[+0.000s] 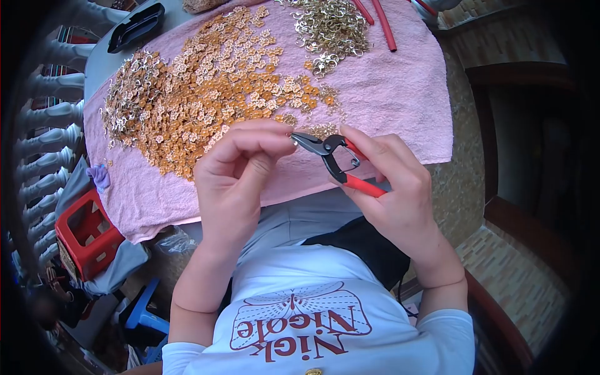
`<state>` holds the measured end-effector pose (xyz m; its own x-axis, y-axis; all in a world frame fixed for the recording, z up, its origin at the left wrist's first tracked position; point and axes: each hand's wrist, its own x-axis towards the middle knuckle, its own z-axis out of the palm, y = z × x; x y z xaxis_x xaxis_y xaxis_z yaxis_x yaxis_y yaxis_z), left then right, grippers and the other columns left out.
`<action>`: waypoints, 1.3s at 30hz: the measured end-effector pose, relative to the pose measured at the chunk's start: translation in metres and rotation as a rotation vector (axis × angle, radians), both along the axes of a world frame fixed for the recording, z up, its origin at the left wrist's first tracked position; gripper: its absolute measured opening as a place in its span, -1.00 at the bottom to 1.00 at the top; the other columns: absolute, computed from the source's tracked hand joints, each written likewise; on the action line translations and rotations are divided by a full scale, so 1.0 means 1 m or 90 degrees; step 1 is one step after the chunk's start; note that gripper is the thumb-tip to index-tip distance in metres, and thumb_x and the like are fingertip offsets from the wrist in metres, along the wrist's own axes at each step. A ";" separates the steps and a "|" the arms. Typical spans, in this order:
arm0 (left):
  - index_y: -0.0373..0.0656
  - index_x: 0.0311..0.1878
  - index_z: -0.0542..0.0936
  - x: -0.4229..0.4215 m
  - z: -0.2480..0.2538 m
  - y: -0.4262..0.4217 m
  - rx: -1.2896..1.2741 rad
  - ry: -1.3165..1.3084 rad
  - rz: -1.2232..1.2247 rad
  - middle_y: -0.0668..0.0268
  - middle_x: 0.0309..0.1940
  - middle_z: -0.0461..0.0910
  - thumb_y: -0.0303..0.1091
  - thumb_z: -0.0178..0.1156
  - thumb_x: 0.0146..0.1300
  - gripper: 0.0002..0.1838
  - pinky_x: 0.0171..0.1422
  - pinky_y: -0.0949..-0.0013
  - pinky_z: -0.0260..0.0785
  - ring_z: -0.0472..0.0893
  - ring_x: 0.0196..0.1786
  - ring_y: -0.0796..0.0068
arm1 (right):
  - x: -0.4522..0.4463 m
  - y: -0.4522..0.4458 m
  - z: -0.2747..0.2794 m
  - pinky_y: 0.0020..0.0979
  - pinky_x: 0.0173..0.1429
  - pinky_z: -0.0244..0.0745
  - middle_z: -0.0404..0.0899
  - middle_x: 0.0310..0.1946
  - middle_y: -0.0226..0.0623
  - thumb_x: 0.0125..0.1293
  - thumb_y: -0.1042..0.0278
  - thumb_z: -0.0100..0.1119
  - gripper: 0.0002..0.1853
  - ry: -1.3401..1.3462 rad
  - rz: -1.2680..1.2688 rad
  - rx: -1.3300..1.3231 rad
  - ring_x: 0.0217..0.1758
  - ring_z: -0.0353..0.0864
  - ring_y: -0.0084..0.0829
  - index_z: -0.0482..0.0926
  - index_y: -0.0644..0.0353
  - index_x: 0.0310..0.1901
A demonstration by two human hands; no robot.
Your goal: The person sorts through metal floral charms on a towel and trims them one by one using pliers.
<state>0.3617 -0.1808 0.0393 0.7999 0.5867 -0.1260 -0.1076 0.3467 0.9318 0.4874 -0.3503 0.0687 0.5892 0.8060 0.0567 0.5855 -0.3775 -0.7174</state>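
Note:
My right hand [400, 181] grips a pair of small pliers [332, 150] with red handles and dark pointed jaws. The handles are spread and a spring shows between them. The jaw tips reach my left hand [240, 165], whose thumb and fingers are pinched together over the towel's near part. A tiny bit of metal seems to show at the fingertips, but its kind is too small to tell. Beyond the hands, many orange flower-shaped pieces [212, 94] with metal edges lie in a wide heap. A pile of small silvery-gold metal findings [331, 28] sits at the back.
A pink towel [412, 106] covers the table. At its back lie red sticks [384, 25], with a black tray [135, 28] at the far left corner. A red plastic stool [90, 234] and a white balustrade [53, 115] stand to the left.

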 end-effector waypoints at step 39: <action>-0.33 -0.04 0.57 -0.004 0.017 0.013 -0.386 0.040 -0.216 0.17 -0.33 0.66 -0.43 0.19 0.44 -0.84 -0.24 0.58 0.47 0.71 -0.27 0.41 | 0.014 -0.012 -0.019 -0.50 -0.19 0.59 0.67 -0.09 -0.26 -0.09 0.64 0.50 -0.33 -0.108 0.063 0.087 -0.21 0.64 -0.44 0.68 0.18 0.19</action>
